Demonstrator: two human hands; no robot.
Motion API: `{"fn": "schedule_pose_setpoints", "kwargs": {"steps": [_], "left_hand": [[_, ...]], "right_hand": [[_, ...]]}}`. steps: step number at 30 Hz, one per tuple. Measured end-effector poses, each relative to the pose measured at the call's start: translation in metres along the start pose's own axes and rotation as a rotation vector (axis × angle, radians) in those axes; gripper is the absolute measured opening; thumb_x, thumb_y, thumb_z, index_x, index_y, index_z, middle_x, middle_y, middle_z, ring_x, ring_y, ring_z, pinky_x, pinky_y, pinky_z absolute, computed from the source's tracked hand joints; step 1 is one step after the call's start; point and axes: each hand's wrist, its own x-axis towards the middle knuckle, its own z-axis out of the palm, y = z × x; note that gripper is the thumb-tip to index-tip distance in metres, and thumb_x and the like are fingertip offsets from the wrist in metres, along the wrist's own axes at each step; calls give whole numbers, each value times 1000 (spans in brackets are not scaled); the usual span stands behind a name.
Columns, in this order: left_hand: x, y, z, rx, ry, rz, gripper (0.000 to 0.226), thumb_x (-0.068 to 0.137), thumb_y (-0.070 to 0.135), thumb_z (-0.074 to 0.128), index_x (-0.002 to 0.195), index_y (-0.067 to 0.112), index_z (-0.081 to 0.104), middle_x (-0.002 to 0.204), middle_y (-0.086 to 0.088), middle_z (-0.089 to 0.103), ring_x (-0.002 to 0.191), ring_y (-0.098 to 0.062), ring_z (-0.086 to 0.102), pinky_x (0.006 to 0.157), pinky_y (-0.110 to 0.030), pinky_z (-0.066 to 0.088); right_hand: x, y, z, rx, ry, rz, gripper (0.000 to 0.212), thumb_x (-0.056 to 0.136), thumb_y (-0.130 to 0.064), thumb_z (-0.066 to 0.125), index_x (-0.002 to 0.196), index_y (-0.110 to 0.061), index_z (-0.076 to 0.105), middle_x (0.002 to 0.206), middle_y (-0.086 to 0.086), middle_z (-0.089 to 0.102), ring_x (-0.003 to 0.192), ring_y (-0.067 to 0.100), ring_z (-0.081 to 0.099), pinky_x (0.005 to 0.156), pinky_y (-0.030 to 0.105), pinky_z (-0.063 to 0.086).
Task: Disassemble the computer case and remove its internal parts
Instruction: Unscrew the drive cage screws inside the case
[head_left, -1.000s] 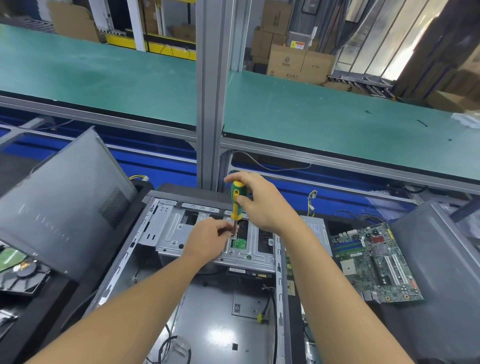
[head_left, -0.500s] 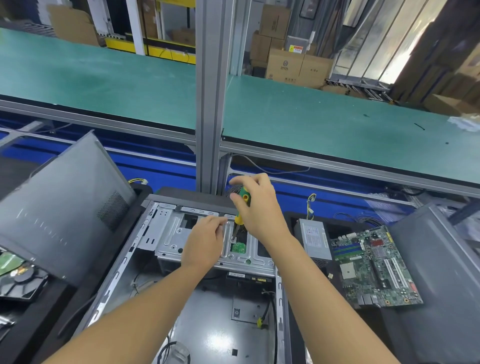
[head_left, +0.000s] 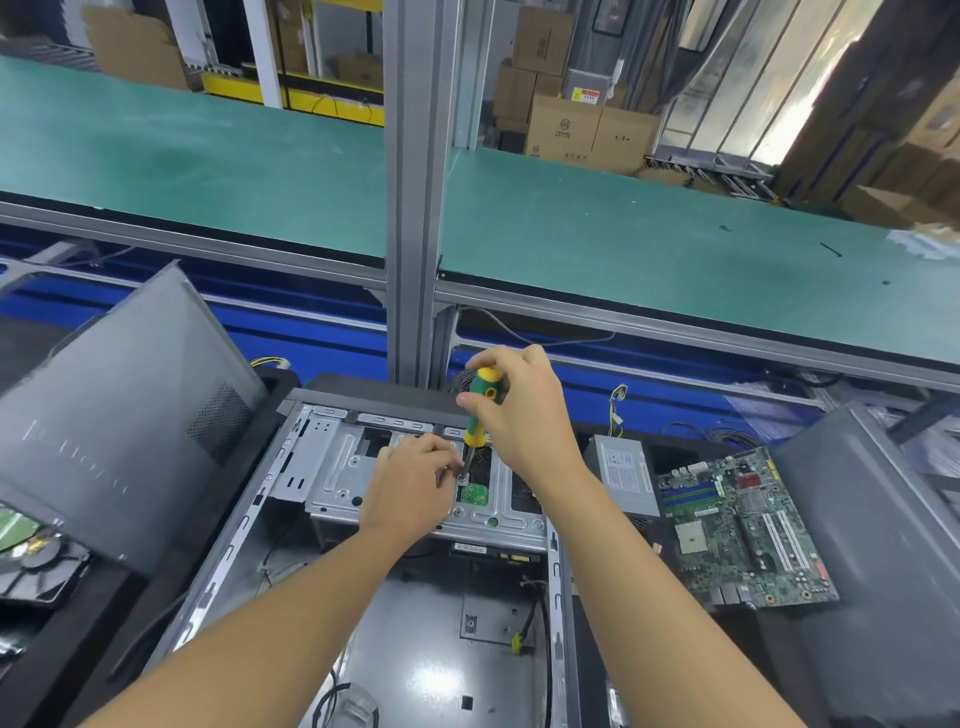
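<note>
Two arms on screen, bare all the way: left hand (head_left: 410, 486) and right hand (head_left: 524, 415) bare, left forearm (head_left: 291, 613) and right forearm (head_left: 654, 597) uncovered down to the lower edge.

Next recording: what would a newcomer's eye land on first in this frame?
The green and yellow screwdriver at the centre, gripped upright by the right hand, with its tip down on the metal drive cage of the open computer case; the left hand sits close by the tip. Next, the bare motherboard lying to the right of the case, beside a grey power supply.
</note>
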Motion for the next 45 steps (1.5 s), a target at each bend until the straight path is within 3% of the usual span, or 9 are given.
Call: {"fn": "schedule_pose_setpoints", "kwargs": {"steps": [11, 17, 19, 21, 25, 30, 35, 39, 45], "left_hand": [[-2, 0, 3, 49, 6, 26, 10, 85, 30, 67, 92, 30, 75, 104, 21, 64, 96, -6, 56, 80, -32, 34], [-1, -2, 4, 86, -30, 33, 12, 89, 36, 64, 95, 31, 74, 108, 22, 62, 101, -6, 53, 81, -31, 31], [-1, -2, 4, 102, -53, 38, 16, 91, 39, 62, 100, 32, 73, 111, 23, 60, 103, -6, 51, 83, -31, 30], [0, -3, 4, 106, -67, 35, 19, 92, 40, 61, 104, 33, 73, 114, 23, 59, 105, -5, 50, 85, -31, 31], [0, -1, 4, 106, -73, 38, 16, 92, 38, 62, 101, 33, 74, 114, 23, 60, 107, -5, 50, 86, -32, 33], [-1, -2, 4, 86, -49, 33, 14, 92, 35, 64, 99, 31, 75, 112, 22, 61, 105, -6, 51, 85, -32, 33], [-2, 0, 2, 93, -53, 50, 13, 93, 35, 63, 97, 30, 74, 109, 22, 60, 102, -7, 50, 83, -31, 29], [-2, 0, 1, 114, -63, 62, 15, 95, 31, 60, 98, 29, 74, 111, 22, 60, 102, -9, 50, 82, -30, 29], [-2, 2, 1, 101, -58, 39, 17, 96, 27, 59, 104, 27, 74, 114, 19, 63, 104, -10, 52, 88, -33, 35]], "right_hand": [[1, -2, -17, 3, -238, -83, 47, 95, 0, 59, 134, -26, 62, 129, -7, 59, 123, 14, 53, 107, 34, 44], [0, 2, -6, 28, -235, -104, 32, 96, -4, 52, 116, -27, 59, 117, -11, 54, 100, -5, 50, 81, 9, 38], [-3, 5, 5, -20, -137, -126, 18, 97, -21, 61, 115, -26, 60, 113, -11, 53, 96, -7, 46, 79, 9, 33], [-5, 8, 16, -83, -8, -138, 29, 92, -34, 70, 120, -26, 64, 116, -7, 51, 103, 0, 38, 81, 11, 31], [-3, 5, 20, -61, 148, -65, 33, 90, -30, 74, 122, -28, 70, 101, -4, 42, 99, 14, 44, 89, 25, 46], [3, 3, 11, 16, 37, -9, 61, 91, -27, 74, 145, -32, 46, 108, -13, 49, 104, 10, 49, 85, 17, 39], [1, 3, 1, 67, -84, -13, 36, 93, -18, 71, 124, -28, 57, 110, -12, 62, 102, 14, 59, 93, 39, 52], [0, 2, -3, 56, -234, -97, 37, 95, -11, 65, 126, -31, 62, 117, -18, 64, 108, 6, 57, 98, 30, 48], [5, 8, 4, -64, -165, -40, 24, 102, -27, 52, 126, -29, 49, 112, -9, 53, 87, 3, 51, 68, 21, 38]]}}
